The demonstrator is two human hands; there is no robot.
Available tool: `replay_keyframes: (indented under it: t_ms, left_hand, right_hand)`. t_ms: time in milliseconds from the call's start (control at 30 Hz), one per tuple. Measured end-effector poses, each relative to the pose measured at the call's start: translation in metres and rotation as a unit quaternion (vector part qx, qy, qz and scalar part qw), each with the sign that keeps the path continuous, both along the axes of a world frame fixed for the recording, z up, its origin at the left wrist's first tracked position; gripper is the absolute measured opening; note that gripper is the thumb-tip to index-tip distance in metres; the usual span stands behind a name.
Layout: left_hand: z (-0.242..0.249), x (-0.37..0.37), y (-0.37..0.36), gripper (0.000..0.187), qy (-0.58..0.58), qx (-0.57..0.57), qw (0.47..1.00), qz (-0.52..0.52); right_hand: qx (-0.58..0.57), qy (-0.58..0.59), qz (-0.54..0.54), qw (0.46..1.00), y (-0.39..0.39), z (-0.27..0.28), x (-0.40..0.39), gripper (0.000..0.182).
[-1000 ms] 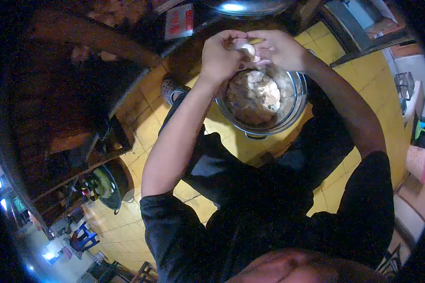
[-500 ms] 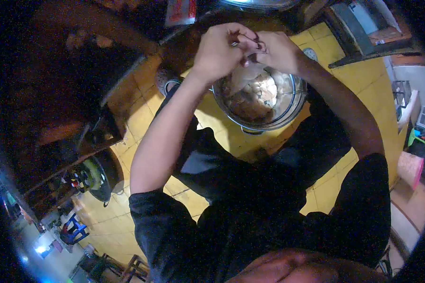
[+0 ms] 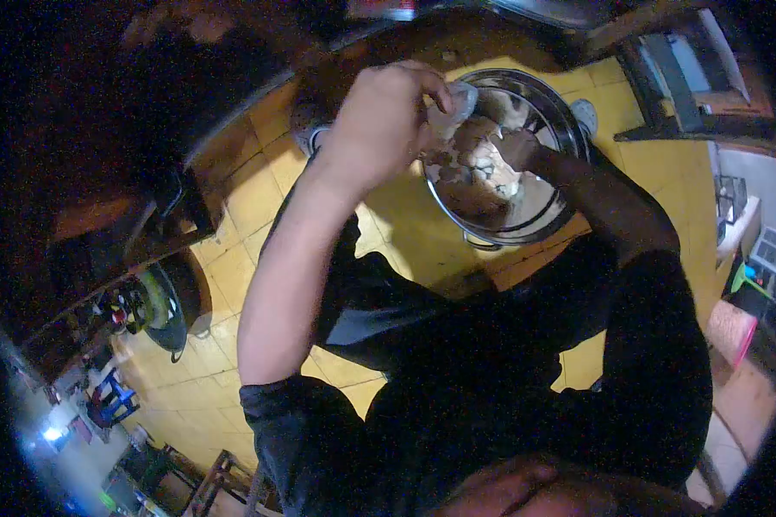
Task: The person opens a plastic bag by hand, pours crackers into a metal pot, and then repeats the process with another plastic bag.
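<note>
A wide metal pot [image 3: 569, 194] holds whitish chunks [image 3: 491, 172]; I cannot make out what they are. Above its left side, my left hand [image 3: 392, 121] is closed on a thin, clear plastic bag [image 3: 462, 105], which hangs over the rim. My right hand [image 3: 520, 152] is down inside the pot, just above the chunks, with its fingers drawn together. Shadow and blur hide whether a piece is between those fingers.
The pot stands between my legs over a yellow tiled floor [image 3: 185, 379]. A dark wok-like pan [image 3: 168, 319] with greenish contents lies to the left. A blue stool [image 3: 112, 396] is farther back. Wooden furniture [image 3: 672, 73] stands at the upper right.
My hands were together at the bag over the pot and have parted. The right went down into the pot; the left kept the bag. The pot appears farther right and more exposed.
</note>
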State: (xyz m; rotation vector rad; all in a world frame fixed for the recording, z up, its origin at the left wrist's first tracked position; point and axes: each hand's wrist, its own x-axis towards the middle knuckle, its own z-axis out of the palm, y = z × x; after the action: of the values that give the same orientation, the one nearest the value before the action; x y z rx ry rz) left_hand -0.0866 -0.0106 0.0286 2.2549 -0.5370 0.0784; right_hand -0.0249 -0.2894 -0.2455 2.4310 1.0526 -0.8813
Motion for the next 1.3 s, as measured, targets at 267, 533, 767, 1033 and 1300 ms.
replay_keyframes:
  t_ms: [267, 533, 767, 1033, 1300]
  left_hand:
    - [-0.006, -0.004, 0.005, 0.032, 0.020, 0.066, 0.997, 0.031]
    - [-0.007, -0.002, -0.006, 0.024, 0.002, 0.041, 0.999, 0.028]
    - [-0.002, 0.006, -0.020, 0.029, 0.020, 0.071, 0.996, 0.051]
    - [-0.005, 0.023, -0.022, 0.018, -0.021, 0.059, 0.998, 0.027]
    - [-0.016, 0.032, -0.028, 0.022, 0.062, 0.034, 0.995, 0.076]
  right_hand:
    - [0.060, -0.048, -0.120, 0.990, 0.035, -0.066, -0.006, 0.054]
    - [0.038, -0.090, -0.179, 0.979, -0.001, -0.077, -0.011, 0.050]
    - [0.086, 0.143, -0.080, 0.983, 0.015, -0.067, -0.084, 0.046]
    - [0.198, 0.432, -0.102, 0.874, 0.053, 0.006, -0.050, 0.043]
    - [0.311, 0.474, -0.282, 0.774, 0.026, 0.219, -0.004, 0.025]
